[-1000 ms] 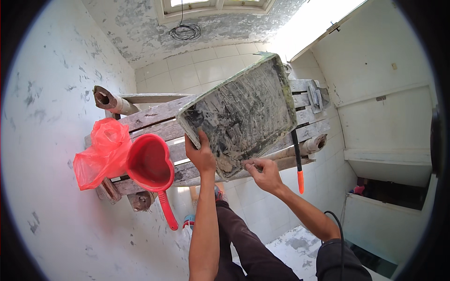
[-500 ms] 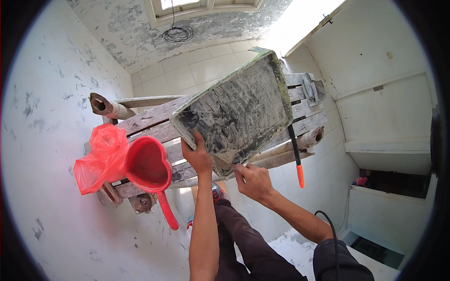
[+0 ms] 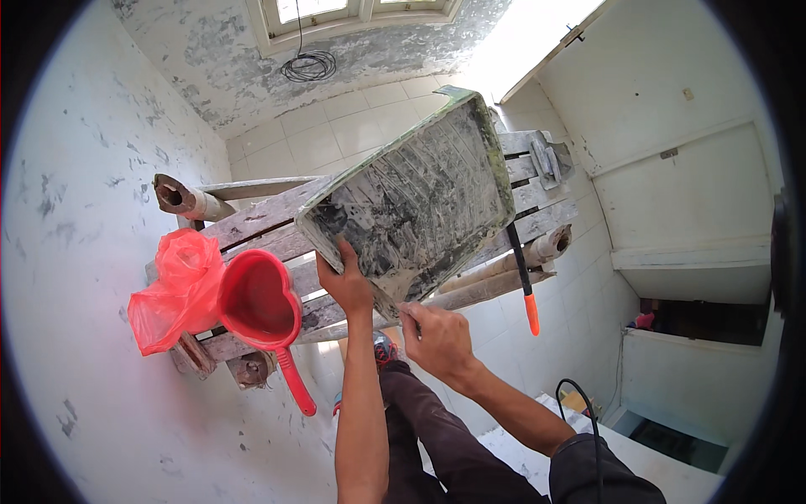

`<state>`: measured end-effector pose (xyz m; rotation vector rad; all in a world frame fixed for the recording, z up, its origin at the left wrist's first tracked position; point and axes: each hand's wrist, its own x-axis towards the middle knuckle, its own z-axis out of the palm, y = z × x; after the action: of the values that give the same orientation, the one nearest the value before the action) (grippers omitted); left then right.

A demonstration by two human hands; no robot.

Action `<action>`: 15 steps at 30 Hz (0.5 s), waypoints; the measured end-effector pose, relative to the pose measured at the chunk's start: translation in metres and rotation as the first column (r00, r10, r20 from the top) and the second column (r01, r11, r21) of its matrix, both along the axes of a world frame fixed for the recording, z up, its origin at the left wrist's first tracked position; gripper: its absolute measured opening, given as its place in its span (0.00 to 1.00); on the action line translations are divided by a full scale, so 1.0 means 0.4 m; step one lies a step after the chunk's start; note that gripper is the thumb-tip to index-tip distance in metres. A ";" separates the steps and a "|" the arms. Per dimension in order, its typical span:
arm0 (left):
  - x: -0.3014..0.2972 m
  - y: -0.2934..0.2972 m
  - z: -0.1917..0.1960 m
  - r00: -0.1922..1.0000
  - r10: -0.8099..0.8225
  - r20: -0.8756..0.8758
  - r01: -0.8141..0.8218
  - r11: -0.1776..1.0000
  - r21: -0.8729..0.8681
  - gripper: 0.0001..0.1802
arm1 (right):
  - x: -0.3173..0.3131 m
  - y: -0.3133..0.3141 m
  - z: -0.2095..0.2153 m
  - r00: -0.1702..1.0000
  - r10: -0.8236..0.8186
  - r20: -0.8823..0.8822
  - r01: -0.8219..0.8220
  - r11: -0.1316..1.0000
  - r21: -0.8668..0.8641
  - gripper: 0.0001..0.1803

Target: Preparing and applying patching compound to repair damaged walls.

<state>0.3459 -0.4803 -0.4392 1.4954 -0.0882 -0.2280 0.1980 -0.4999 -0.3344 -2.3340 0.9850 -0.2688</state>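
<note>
A large paint tray, its inside crusted with grey and white residue, is tilted over a slatted wooden bench. My left hand grips the tray's near left edge, thumb over the inner side. At the tray's near corner, my right hand has its fingers curled and pinched together. Whatever they hold there is hidden by the hand. Left of my left hand, a red heart-shaped dipper sits on the bench with its handle toward me. Some liquid seems to lie in it.
A crumpled red plastic bag lies beside the dipper. A black rod with an orange end sticks out beyond the bench's near side. Flat grey tools rest at the bench's right end. A coiled cable hangs by the window.
My right hand has shifted slightly down and left at the tray's corner, with its back turned more toward view. The left hand keeps its grip. The whole view has shifted slightly.
</note>
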 end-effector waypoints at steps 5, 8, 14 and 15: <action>-0.004 -0.007 0.003 1.000 -0.002 -0.008 0.002 0.999 -0.032 0.17 | -0.006 -0.040 -0.037 0.984 0.027 -0.178 -0.033 0.999 -0.035 0.08; -0.006 -0.001 -0.002 1.000 0.008 0.000 -0.008 0.999 -0.047 0.18 | 0.007 -0.049 0.019 0.984 0.014 -0.176 -0.017 1.000 -0.014 0.09; -0.002 -0.010 -0.001 1.000 0.007 0.012 -0.006 0.999 -0.049 0.18 | -0.002 -0.054 -0.047 0.979 0.079 -0.188 -0.086 0.996 -0.030 0.09; 0.002 -0.009 -0.004 1.000 0.010 0.008 -0.010 0.999 -0.041 0.18 | -0.001 -0.074 -0.023 0.979 0.089 -0.185 -0.090 0.996 0.003 0.09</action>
<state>0.3467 -0.4838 -0.4408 1.4556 -0.0916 -0.2111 0.1978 -0.5293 -0.3436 -2.4347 0.9624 -0.0189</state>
